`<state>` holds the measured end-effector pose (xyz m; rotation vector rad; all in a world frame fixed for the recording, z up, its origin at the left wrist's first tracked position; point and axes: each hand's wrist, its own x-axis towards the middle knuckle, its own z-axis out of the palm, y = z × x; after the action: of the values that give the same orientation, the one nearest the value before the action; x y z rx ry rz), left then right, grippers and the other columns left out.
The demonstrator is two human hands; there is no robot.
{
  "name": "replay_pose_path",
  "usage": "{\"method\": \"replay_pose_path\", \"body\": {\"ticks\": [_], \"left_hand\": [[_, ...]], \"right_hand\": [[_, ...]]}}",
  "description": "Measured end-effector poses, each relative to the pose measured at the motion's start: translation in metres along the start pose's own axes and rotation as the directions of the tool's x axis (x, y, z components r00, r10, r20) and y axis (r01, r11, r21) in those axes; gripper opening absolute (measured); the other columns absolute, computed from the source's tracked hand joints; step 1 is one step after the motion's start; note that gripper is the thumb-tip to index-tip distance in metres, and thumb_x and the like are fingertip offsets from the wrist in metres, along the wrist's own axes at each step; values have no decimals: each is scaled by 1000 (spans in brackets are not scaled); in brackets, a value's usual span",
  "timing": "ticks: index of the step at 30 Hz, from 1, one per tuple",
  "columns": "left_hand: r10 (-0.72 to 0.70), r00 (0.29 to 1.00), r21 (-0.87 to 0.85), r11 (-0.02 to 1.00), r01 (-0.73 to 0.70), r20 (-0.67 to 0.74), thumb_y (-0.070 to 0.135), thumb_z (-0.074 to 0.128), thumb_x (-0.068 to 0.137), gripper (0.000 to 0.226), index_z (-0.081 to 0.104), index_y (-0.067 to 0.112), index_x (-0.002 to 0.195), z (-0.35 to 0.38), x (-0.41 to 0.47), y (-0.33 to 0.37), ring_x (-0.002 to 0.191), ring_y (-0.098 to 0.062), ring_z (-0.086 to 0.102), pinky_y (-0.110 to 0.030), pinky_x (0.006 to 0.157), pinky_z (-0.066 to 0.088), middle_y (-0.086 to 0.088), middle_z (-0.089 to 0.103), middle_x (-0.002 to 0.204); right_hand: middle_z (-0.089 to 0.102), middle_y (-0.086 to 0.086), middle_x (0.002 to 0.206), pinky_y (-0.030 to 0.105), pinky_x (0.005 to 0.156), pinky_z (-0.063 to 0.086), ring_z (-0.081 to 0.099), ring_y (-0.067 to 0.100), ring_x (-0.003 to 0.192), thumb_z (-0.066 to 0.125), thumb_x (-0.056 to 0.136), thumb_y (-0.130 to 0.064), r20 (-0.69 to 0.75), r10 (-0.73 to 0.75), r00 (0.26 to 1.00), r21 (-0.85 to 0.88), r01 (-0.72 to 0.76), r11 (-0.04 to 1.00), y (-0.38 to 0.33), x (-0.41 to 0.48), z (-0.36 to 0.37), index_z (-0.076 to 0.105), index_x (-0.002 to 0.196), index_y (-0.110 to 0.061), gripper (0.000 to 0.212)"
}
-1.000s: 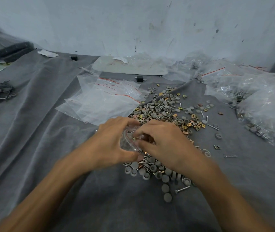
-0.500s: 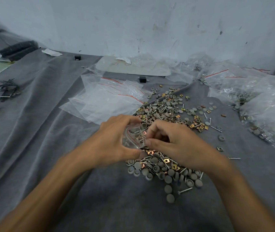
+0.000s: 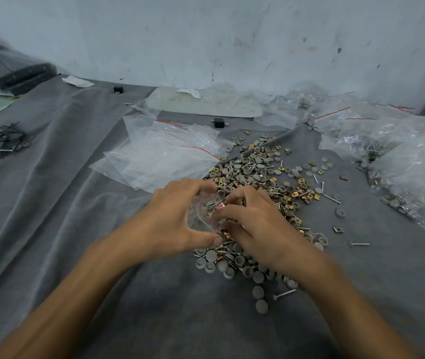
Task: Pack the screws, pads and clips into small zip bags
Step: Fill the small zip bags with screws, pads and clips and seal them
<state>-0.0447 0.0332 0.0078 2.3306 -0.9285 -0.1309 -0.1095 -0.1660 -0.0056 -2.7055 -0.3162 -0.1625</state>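
1. The small zip bag (image 3: 200, 214) is held up between both hands, just above the near end of the loose pile (image 3: 258, 174) at the middle of the surface (image 3: 77, 203). Through its clear plastic I can make out a screw and a copper-coloured clip; the rest is blurred.
2. A fan of empty zip bags (image 3: 165, 159) with red seal lines lies flat, left of the pile and beyond the hands.
3. The filled bags (image 3: 408, 177) are heaped at the far right, with screws and grey pads showing through.
4. The loose pile mixes round grey pads, brass-coloured clips and screws, and it runs from under the right wrist away to the far right.
5. The left hand (image 3: 177, 216) cups the small bag from the left, its grip closed round the bag with thumb low and fingers arched over the top.
6. The right hand (image 3: 255, 224) comes in from the right, its grip pinching the bag's open mouth with curled fingertips.
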Motion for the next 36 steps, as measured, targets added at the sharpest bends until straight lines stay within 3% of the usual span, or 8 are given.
{"method": "replay_pose_path", "body": {"ticks": [5,9,17,20,24,28,31,36], "left_hand": [[108,994,60,992,-107,-3,65,74,71,61,44,57,124,-7,-4,5,128,-5,35,-41,111,32,21,42,132],[130,991,210,969,-127,-4,42,71,86,25,63,50,109,-21,-5,10,128,-10,33,-40,110,28,21,35,128],[180,982,419,888,-190,63,27,53,94,31,60,48,115,-23,-12,27,122,-10,28,-36,106,31,15,37,135],[155,986,474,866,-163,55,33,43,96,33,62,48,118,-26,-13,31,120,-11,29,-35,104,33,13,39,136],[110,994,530,843,-91,-4,40,41,98,30,63,48,117,-43,-12,31,96,-7,25,-29,79,25,16,40,113],[85,996,473,877,-86,23,38,42,101,26,61,46,117,-45,-5,24,96,-11,37,-29,76,25,16,46,101],[117,993,353,929,-114,13,32,44,101,25,64,40,114,-41,-1,15,94,-13,44,-34,83,37,17,49,95],[133,990,221,968,-120,-41,28,45,102,23,66,35,109,-33,10,5,91,-7,46,-23,76,32,18,49,94]], "right_hand": [[63,-4,119,36,99,42,52,19,115,58,102,-18,-61,-10,998,70,14,997,0,3,-1,73,118,-19,23],[64,-6,117,30,98,41,52,14,115,55,104,-17,-65,7,998,89,-1,996,0,3,-5,72,119,-19,23],[61,-13,106,19,89,41,52,1,102,56,103,-17,-95,10,995,244,14,970,3,6,-6,73,113,-23,21],[61,-19,106,18,86,46,57,-3,101,57,103,-18,-108,20,994,294,13,956,6,6,-6,73,112,-28,22],[67,-17,106,20,83,51,62,0,99,58,102,-20,-126,16,992,355,30,934,10,4,-10,73,112,-29,20],[68,-14,93,13,66,48,64,1,81,62,101,-25,-149,93,984,486,-9,874,21,-5,-20,70,111,-31,14],[66,-16,92,18,71,47,61,0,84,63,98,-33,-128,156,979,259,-119,959,37,-11,-21,68,102,-33,6],[57,-16,92,30,77,45,51,5,91,59,97,-47,62,211,976,-78,-206,975,40,-13,-10,65,96,-34,15]]}}
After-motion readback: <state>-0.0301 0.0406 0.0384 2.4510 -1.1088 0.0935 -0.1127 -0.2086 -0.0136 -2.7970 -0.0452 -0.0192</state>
